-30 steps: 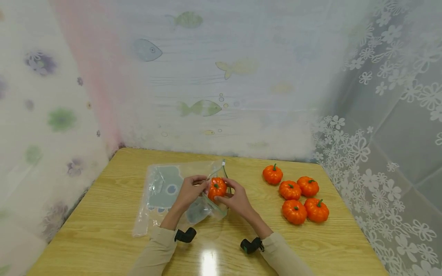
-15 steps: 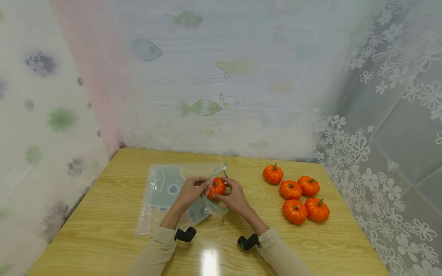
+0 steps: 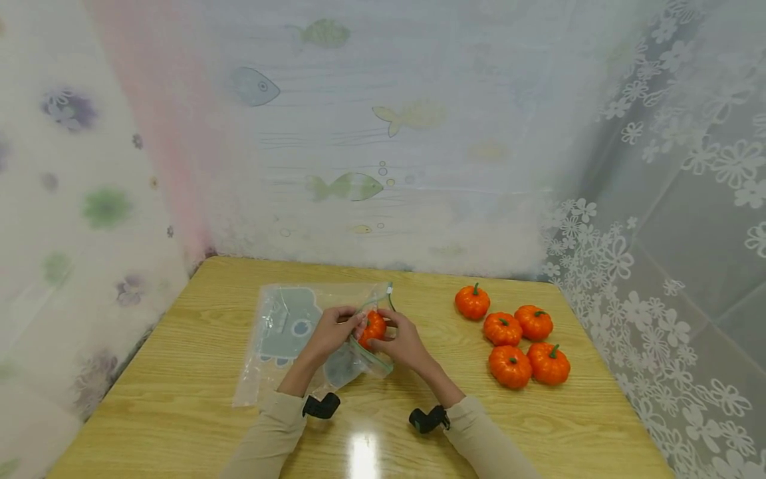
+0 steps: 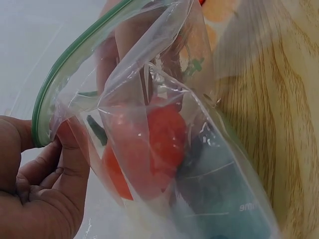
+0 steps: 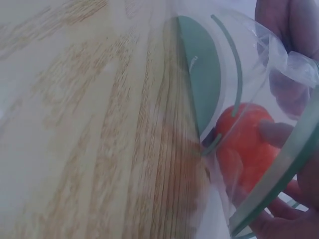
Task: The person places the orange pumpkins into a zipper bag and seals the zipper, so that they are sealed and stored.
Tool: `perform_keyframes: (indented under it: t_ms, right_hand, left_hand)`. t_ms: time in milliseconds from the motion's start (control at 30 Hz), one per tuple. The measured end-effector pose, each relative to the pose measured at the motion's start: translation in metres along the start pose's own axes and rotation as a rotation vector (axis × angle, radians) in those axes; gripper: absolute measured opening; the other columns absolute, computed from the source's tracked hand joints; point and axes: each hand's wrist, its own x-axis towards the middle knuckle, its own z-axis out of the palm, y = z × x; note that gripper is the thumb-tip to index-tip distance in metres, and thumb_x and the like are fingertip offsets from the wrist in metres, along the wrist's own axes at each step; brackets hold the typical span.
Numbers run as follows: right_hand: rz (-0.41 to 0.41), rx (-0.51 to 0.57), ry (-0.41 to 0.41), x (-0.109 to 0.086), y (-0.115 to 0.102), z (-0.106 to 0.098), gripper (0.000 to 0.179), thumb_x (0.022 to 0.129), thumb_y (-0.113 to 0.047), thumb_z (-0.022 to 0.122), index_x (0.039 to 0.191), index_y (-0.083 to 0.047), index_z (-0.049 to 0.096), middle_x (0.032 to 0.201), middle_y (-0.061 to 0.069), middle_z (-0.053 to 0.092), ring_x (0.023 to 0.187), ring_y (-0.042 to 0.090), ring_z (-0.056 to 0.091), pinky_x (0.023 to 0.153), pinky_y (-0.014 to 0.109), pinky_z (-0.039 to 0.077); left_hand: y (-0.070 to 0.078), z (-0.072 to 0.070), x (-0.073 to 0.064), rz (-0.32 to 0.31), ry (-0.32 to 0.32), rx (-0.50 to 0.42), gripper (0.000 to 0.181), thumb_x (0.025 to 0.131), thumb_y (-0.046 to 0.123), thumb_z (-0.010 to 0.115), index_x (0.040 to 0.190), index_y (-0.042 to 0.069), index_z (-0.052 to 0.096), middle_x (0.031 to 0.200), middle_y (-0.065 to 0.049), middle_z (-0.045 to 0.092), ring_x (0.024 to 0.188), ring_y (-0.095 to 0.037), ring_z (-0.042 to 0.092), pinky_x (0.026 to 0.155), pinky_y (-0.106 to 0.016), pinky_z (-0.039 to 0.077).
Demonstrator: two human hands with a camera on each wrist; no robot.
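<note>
A clear zip bag [image 3: 290,326] with a green seal and a printed grey-green figure lies in the middle of the table, its mouth to the right. My left hand [image 3: 328,332] pinches the bag's edge near the seal, as the left wrist view also shows at the green zip strip [image 4: 65,64]. At the mouth, my right hand [image 3: 409,342] grips a small orange toy pumpkin [image 3: 375,329] with a green stem. Through the film in the left wrist view, the pumpkin [image 4: 149,144] appears inside the bag, right fingers around it. The plastic partly blurs those fingers.
Several more orange pumpkins [image 3: 510,367] stand grouped on the right of the wooden table [image 3: 179,412]. Behind the table hangs a curtain [image 3: 383,219] with printed fish. A flower-patterned lace sheet [image 3: 628,266] borders the right side.
My right hand has moved slightly left, pushing the pumpkin deeper into the bag's mouth, its stem turning leftward. The left hand keeps its pinch on the bag, and the other pumpkins stay put.
</note>
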Motion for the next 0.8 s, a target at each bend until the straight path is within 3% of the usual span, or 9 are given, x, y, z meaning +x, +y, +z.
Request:
perform_keyframes:
  t_ms: [300, 800]
  right_hand:
    - [0.024, -0.068, 0.036, 0.003, -0.004, 0.006, 0.067, 0.091, -0.008, 0.078, 0.149, 0.002, 0.047, 0.147, 0.023, 0.050, 0.127, 0.044, 0.055, 0.089, 0.046, 0.059]
    - [0.040, -0.087, 0.063, 0.011, -0.008, 0.015, 0.065, 0.093, -0.014, 0.075, 0.148, 0.007, 0.045, 0.145, 0.027, 0.049, 0.125, 0.046, 0.056, 0.090, 0.047, 0.059]
  left_hand:
    - [0.001, 0.002, 0.000, 0.002, 0.002, -0.015, 0.028, 0.105, 0.011, 0.057, 0.121, -0.011, 0.063, 0.095, -0.023, 0.070, 0.072, -0.015, 0.064, 0.066, -0.024, 0.055]
    - [0.003, 0.000, -0.001, 0.025, -0.044, -0.041, 0.033, 0.107, 0.014, 0.056, 0.126, -0.012, 0.061, 0.102, -0.035, 0.066, 0.067, -0.012, 0.062, 0.059, -0.021, 0.049]
